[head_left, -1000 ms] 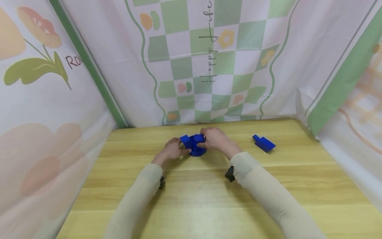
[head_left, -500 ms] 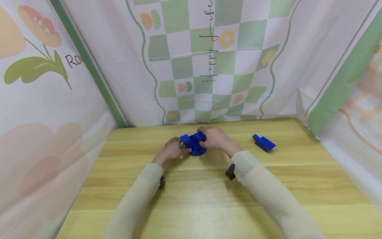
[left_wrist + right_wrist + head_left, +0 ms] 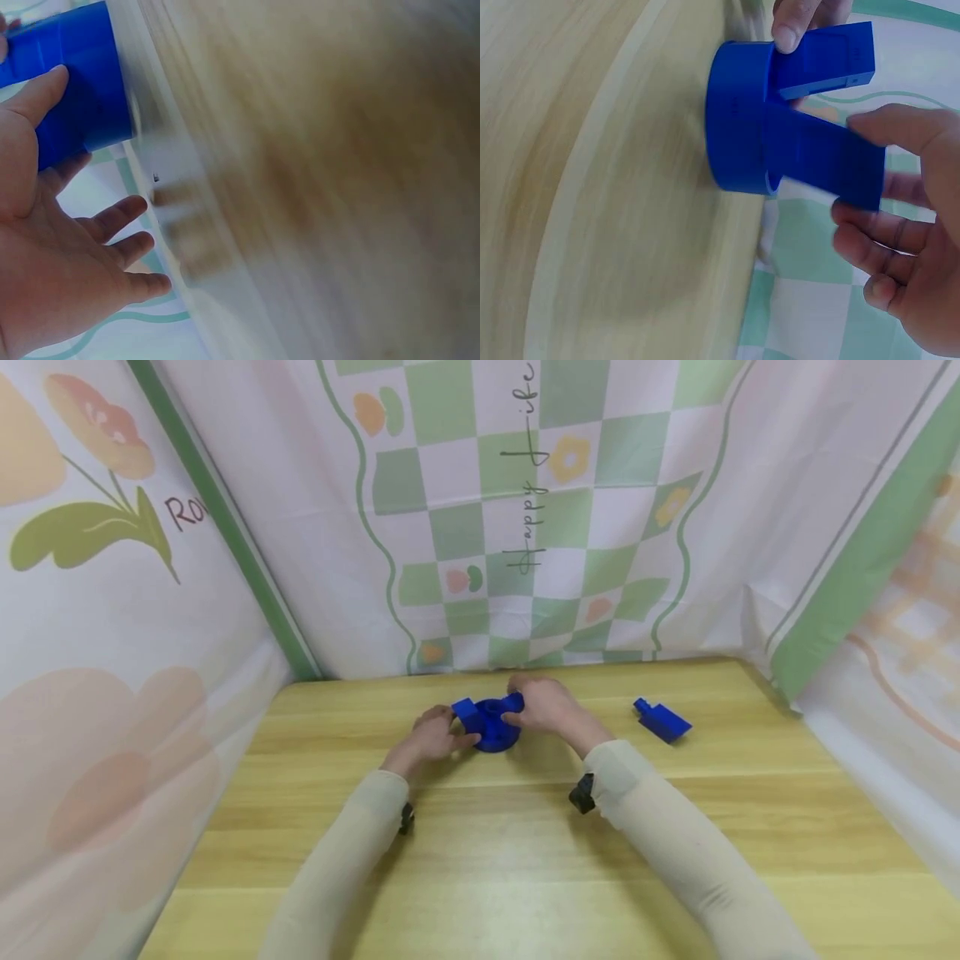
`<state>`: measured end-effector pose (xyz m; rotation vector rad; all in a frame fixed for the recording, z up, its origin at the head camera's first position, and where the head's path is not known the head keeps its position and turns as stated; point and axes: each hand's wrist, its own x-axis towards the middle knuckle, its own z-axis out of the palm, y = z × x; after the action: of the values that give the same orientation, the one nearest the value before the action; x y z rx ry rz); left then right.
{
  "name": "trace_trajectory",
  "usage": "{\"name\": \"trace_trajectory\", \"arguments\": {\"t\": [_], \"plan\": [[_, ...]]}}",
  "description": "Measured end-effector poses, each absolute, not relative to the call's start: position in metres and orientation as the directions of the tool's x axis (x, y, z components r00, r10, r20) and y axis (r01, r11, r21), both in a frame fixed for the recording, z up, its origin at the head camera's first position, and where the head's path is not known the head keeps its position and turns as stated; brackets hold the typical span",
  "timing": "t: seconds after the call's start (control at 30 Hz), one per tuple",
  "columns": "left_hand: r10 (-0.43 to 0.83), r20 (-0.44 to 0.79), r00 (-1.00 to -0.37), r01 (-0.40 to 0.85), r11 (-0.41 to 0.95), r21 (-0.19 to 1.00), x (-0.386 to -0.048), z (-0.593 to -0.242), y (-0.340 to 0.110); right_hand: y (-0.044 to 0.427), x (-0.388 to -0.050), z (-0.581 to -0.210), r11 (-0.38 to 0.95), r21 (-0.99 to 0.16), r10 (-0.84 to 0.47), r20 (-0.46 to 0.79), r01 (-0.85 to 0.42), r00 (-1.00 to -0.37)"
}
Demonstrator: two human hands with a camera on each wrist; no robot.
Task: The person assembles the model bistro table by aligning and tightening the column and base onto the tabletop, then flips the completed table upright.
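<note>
A round blue base [image 3: 504,739] lies on the table between both hands. A blue block [image 3: 468,713] stands up from its left side. My left hand [image 3: 432,735] grips the base's left side, thumb on the near wall and a finger behind, its other fingers spread in the left wrist view. Between thumb and fingers, my right hand [image 3: 552,707] pinches a second blue block [image 3: 829,157]. That block leans at an angle, with its lower end at the base's rim; whether it is seated in the base is hidden.
A loose blue block with a narrow stepped end [image 3: 663,722] lies to the right on the wooden table [image 3: 480,877]. Printed curtains [image 3: 510,527] hang close behind the table's far edge and at both sides.
The block in my right hand has turned and tilted rightward, baring more of the base's top. My right hand has shifted slightly right; the left hand keeps its place.
</note>
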<state>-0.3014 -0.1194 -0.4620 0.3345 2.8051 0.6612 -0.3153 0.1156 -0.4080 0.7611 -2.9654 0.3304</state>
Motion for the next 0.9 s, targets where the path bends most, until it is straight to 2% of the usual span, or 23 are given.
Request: {"name": "trace_trajectory", "arguments": {"t": [0.13,0.33,0.57,0.9], "plan": [[0.276,-0.175,-0.945,0.171,0.874,0.454,-0.301,-0.462,-0.119,0.117,-0.313,-0.407,0.874,-0.175,-0.445,0.086,-0.453,-0.891],[0.276,-0.166,-0.947,0.177,0.876,0.449,-0.301,-0.462,-0.119,0.119,-0.311,-0.405,0.846,-0.143,-0.505,0.095,-0.514,-0.858],[0.287,-0.168,-0.943,0.19,0.881,0.434,-0.303,-0.464,-0.119,0.119,-0.307,-0.401,0.838,-0.059,-0.54,0.044,-0.542,-0.84],[0.274,-0.177,-0.945,0.176,0.886,0.43,-0.303,-0.461,-0.118,0.125,-0.306,-0.392,0.806,-0.06,-0.589,0.028,-0.589,-0.808]]}}
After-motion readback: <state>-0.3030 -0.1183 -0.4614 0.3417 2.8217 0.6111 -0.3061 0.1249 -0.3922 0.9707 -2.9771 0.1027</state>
